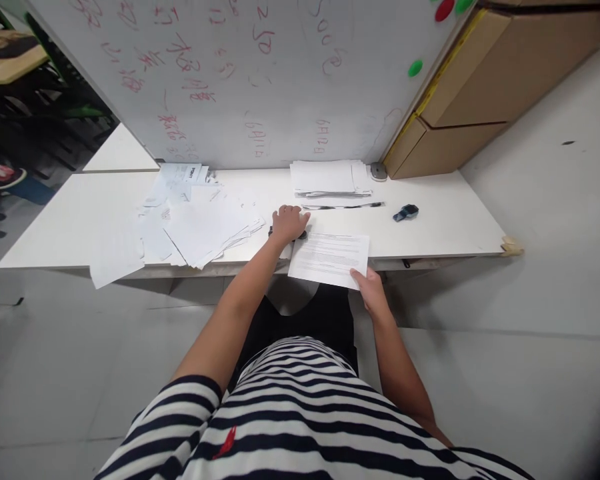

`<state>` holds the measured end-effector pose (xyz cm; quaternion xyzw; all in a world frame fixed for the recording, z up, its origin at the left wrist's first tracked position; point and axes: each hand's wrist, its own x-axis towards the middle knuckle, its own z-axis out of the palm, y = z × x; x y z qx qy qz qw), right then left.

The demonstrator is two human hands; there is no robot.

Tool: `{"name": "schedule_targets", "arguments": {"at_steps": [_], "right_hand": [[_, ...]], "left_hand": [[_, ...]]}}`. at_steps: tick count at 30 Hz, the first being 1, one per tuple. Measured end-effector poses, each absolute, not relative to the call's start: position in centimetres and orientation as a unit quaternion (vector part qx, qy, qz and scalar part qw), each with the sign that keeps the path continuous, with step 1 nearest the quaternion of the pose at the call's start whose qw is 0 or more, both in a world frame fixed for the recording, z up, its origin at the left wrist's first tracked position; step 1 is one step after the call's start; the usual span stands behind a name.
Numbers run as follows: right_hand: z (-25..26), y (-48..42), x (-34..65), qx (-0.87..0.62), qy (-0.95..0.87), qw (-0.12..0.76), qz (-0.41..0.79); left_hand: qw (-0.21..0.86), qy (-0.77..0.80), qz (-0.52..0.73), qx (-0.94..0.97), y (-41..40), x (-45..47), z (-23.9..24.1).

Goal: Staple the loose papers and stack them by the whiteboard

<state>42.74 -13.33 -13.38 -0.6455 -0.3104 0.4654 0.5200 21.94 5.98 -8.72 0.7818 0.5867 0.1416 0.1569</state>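
Observation:
My right hand (369, 289) pinches the near right corner of a printed sheet of paper (329, 257), which lies on the white table (430, 233) and hangs over its front edge. My left hand (288, 222) rests curled on a small dark object (271, 232) just left of the sheet; what the object is I cannot make out. A black pen (343, 207) lies beyond the sheet.
A loose spread of papers (190, 220) covers the table's left half. A neat stack of paper (329, 178) sits at the back against a whiteboard (240, 80) with red writing. A small blue and black object (406, 213) lies right. Cardboard boxes (470, 100) stand at back right.

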Motion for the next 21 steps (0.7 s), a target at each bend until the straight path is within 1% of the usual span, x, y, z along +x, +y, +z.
{"name": "schedule_targets", "arguments": {"at_steps": [9, 11, 15, 17, 21], "right_hand": [[-13.9, -13.6, 42.8, -0.660, -0.330, 0.510, 0.443], [-14.0, -13.7, 42.7, -0.659, -0.327, 0.512, 0.444], [-14.0, -13.8, 42.5, -0.659, -0.323, 0.512, 0.446], [-14.1, -13.8, 42.4, -0.658, -0.319, 0.515, 0.447], [-14.2, -13.8, 42.0, -0.647, -0.316, 0.531, 0.446]], "left_hand": [[0.190, 0.594, 0.109, 0.774, 6.1, 21.8, -8.4], [0.181, 0.592, 0.108, 0.778, 6.2, 22.0, -8.6], [0.113, 0.592, 0.087, 0.793, 6.1, 22.9, -9.2], [0.097, 0.587, 0.078, 0.800, 5.9, 23.1, -9.3], [0.134, 0.589, 0.090, 0.792, 5.9, 22.7, -8.8]]}}
